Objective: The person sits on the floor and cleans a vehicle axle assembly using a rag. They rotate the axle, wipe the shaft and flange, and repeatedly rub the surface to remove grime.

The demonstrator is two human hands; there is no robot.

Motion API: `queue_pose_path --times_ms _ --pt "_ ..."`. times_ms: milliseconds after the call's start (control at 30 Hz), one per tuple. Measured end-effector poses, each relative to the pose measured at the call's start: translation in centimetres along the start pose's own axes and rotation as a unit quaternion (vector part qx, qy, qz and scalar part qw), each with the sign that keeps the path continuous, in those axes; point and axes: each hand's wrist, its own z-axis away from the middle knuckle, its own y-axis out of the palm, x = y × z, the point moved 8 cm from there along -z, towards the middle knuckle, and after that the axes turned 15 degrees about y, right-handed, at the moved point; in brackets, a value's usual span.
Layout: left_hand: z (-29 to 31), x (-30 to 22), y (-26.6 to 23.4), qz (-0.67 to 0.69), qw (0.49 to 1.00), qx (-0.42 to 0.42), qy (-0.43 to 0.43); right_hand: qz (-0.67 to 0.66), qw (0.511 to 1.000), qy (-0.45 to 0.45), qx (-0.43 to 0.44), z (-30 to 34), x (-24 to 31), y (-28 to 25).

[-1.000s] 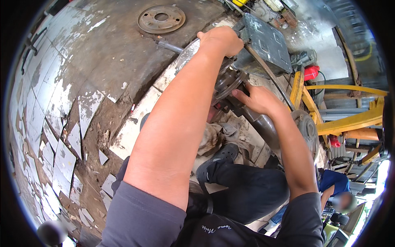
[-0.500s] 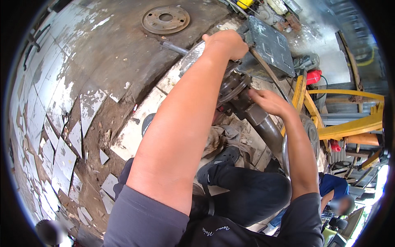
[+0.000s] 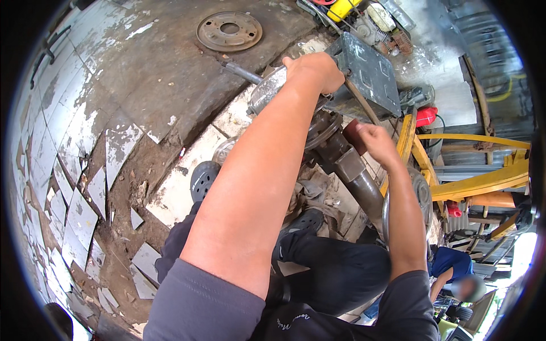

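My left hand (image 3: 315, 73) is closed over the upper edge of a worn silvery brake drum (image 3: 266, 91); its fingertips are hidden. A metal shaft (image 3: 242, 71) sticks out of the drum at the upper left. Just below sits the round dark flange (image 3: 325, 129) of a greasy axle housing, whose thick tube (image 3: 363, 190) slants down to the right. Right of the flange, my right hand (image 3: 378, 146) pinches a flat reddish-brown piece (image 3: 354, 136) that looks like sandpaper. My left forearm hides part of the drum and flange.
A rusty round backing plate (image 3: 229, 29) lies on the concrete floor. Beyond my hands stands a grey metal box (image 3: 367, 68) with a rod leaning by it. Yellow metal frames (image 3: 483, 179) rise at right. Broken tiles (image 3: 88, 221) cover the left. Another person (image 3: 452, 267) crouches at lower right.
My right hand has moved a little away from the flange, and the reddish-brown piece now shows in it. My left hand stays on the drum. The view has shifted slightly.
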Motion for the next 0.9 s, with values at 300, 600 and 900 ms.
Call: queue_pose_path --times_ms 300,600,900 --pt "0.5 -0.2 -0.3 0.014 1.0 -0.015 0.013 0.115 0.979 -0.16 0.054 2.6 10.3 3.7" --pt "0.6 -0.3 -0.4 0.033 0.999 -0.001 0.014 0.16 0.973 -0.039 0.165 1.4 11.8 3.6" --pt "1.1 -0.4 -0.7 0.029 0.999 -0.004 0.012 0.156 0.979 -0.038 0.123 1.6 12.4 2.9"
